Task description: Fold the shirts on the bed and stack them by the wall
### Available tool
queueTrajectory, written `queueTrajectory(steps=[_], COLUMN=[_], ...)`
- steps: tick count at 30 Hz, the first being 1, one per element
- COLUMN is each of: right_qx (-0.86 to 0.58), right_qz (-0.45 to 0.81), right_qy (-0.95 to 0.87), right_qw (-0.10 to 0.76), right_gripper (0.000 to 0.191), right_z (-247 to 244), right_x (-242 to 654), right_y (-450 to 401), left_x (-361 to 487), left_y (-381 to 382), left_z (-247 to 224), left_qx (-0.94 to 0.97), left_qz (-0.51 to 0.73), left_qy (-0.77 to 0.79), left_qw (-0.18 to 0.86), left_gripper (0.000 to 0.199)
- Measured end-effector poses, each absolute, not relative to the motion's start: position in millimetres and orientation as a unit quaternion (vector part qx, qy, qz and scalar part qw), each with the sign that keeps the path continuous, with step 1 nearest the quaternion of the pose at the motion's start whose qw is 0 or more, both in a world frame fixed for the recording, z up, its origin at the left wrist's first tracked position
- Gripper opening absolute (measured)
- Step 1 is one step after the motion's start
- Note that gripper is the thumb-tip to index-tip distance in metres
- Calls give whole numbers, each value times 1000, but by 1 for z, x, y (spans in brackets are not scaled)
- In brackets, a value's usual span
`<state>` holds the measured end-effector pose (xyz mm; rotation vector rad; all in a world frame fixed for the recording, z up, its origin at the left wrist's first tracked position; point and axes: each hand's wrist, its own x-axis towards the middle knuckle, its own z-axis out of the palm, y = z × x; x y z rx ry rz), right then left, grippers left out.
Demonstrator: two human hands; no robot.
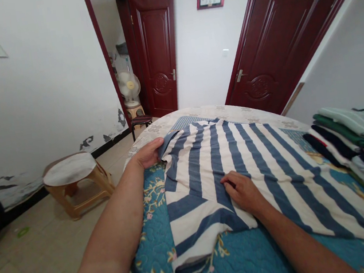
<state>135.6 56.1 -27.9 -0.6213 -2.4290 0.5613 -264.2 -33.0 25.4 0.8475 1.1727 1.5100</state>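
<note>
A blue-and-white striped shirt (235, 161) lies spread sideways on a blue floral quilted cloth (155, 243). Its blue collar (166, 144) points left, and one short sleeve (196, 242) falls toward me. My left hand (150, 153) grips the collar at its edge, thumb on top; the fingers underneath are partly hidden. On the shirt's body, near the sleeve seam, rests my right hand (241, 190). Its fingers are curled in and pressed to the fabric, seemingly pinching it.
A stack of folded clothes (360, 140) stands at the table's right. Patterned white cloth (249, 112) covers the round table's far edge. A plastic stool (76, 173) is on the floor to the left. Behind are a dark stool (141, 120), a fan (129, 85) and red doors (157, 50).
</note>
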Motion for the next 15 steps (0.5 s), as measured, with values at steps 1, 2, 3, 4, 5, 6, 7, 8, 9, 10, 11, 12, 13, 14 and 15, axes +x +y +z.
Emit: queueTrajectory(steps=[1,2,3,4,5,6,7,8,9,10,11,12,13,14,15], right_qx=[-231,-229,-228,-227,-226,-225,-224,-224,-224,-224,-224,-224,-224,-224,-225], right_qz=[209,209,209,208,207,207,206,205,204,203,202,201,200,200,199], right_qy=[-907,-908,-908,-909,-909,-909,-909,-909,-909,-909,-909,-910,-910,-910,-910], right_qw=[283,283,282,282,282,283,284,284,285,286,286,286,286,285,284], right_gripper=[22,22,22,22,22,21,21,21,21,21,21,21,21,21,21], right_z=[-28,-28,-28,-28,-28,-28,-28,-28,-28,-28,-28,-29,-29,-29,-30], right_x=[136,136,136,136,136,136,136,136,136,136,136,136,136,136,136], right_y=[56,56,56,56,56,57,57,57,57,57,57,58,58,58,58], left_x=[-263,-262,-261,-260,-260,-260,-260,-260,-261,-262,-262,-263,-263,-264,-264], left_y=[-36,-38,-39,-38,-38,-37,-35,-34,-34,-33,-34,-34,-34,-34,-33], left_z=[28,29,30,31,31,30,30,29,28,27,25,24,23,22,21], left_qx=[342,328,310,289,269,254,244,238,235,235,234,236,238,239,237], left_qz=[613,600,588,576,566,554,543,530,516,501,488,479,478,487,507], left_qy=[490,503,520,539,556,568,575,578,577,575,573,571,570,571,574], left_qw=[516,528,537,542,546,552,561,573,588,603,615,623,625,617,598], left_gripper=[56,58,58,57,55,52,50,50,51,53,56,59,60,60,58])
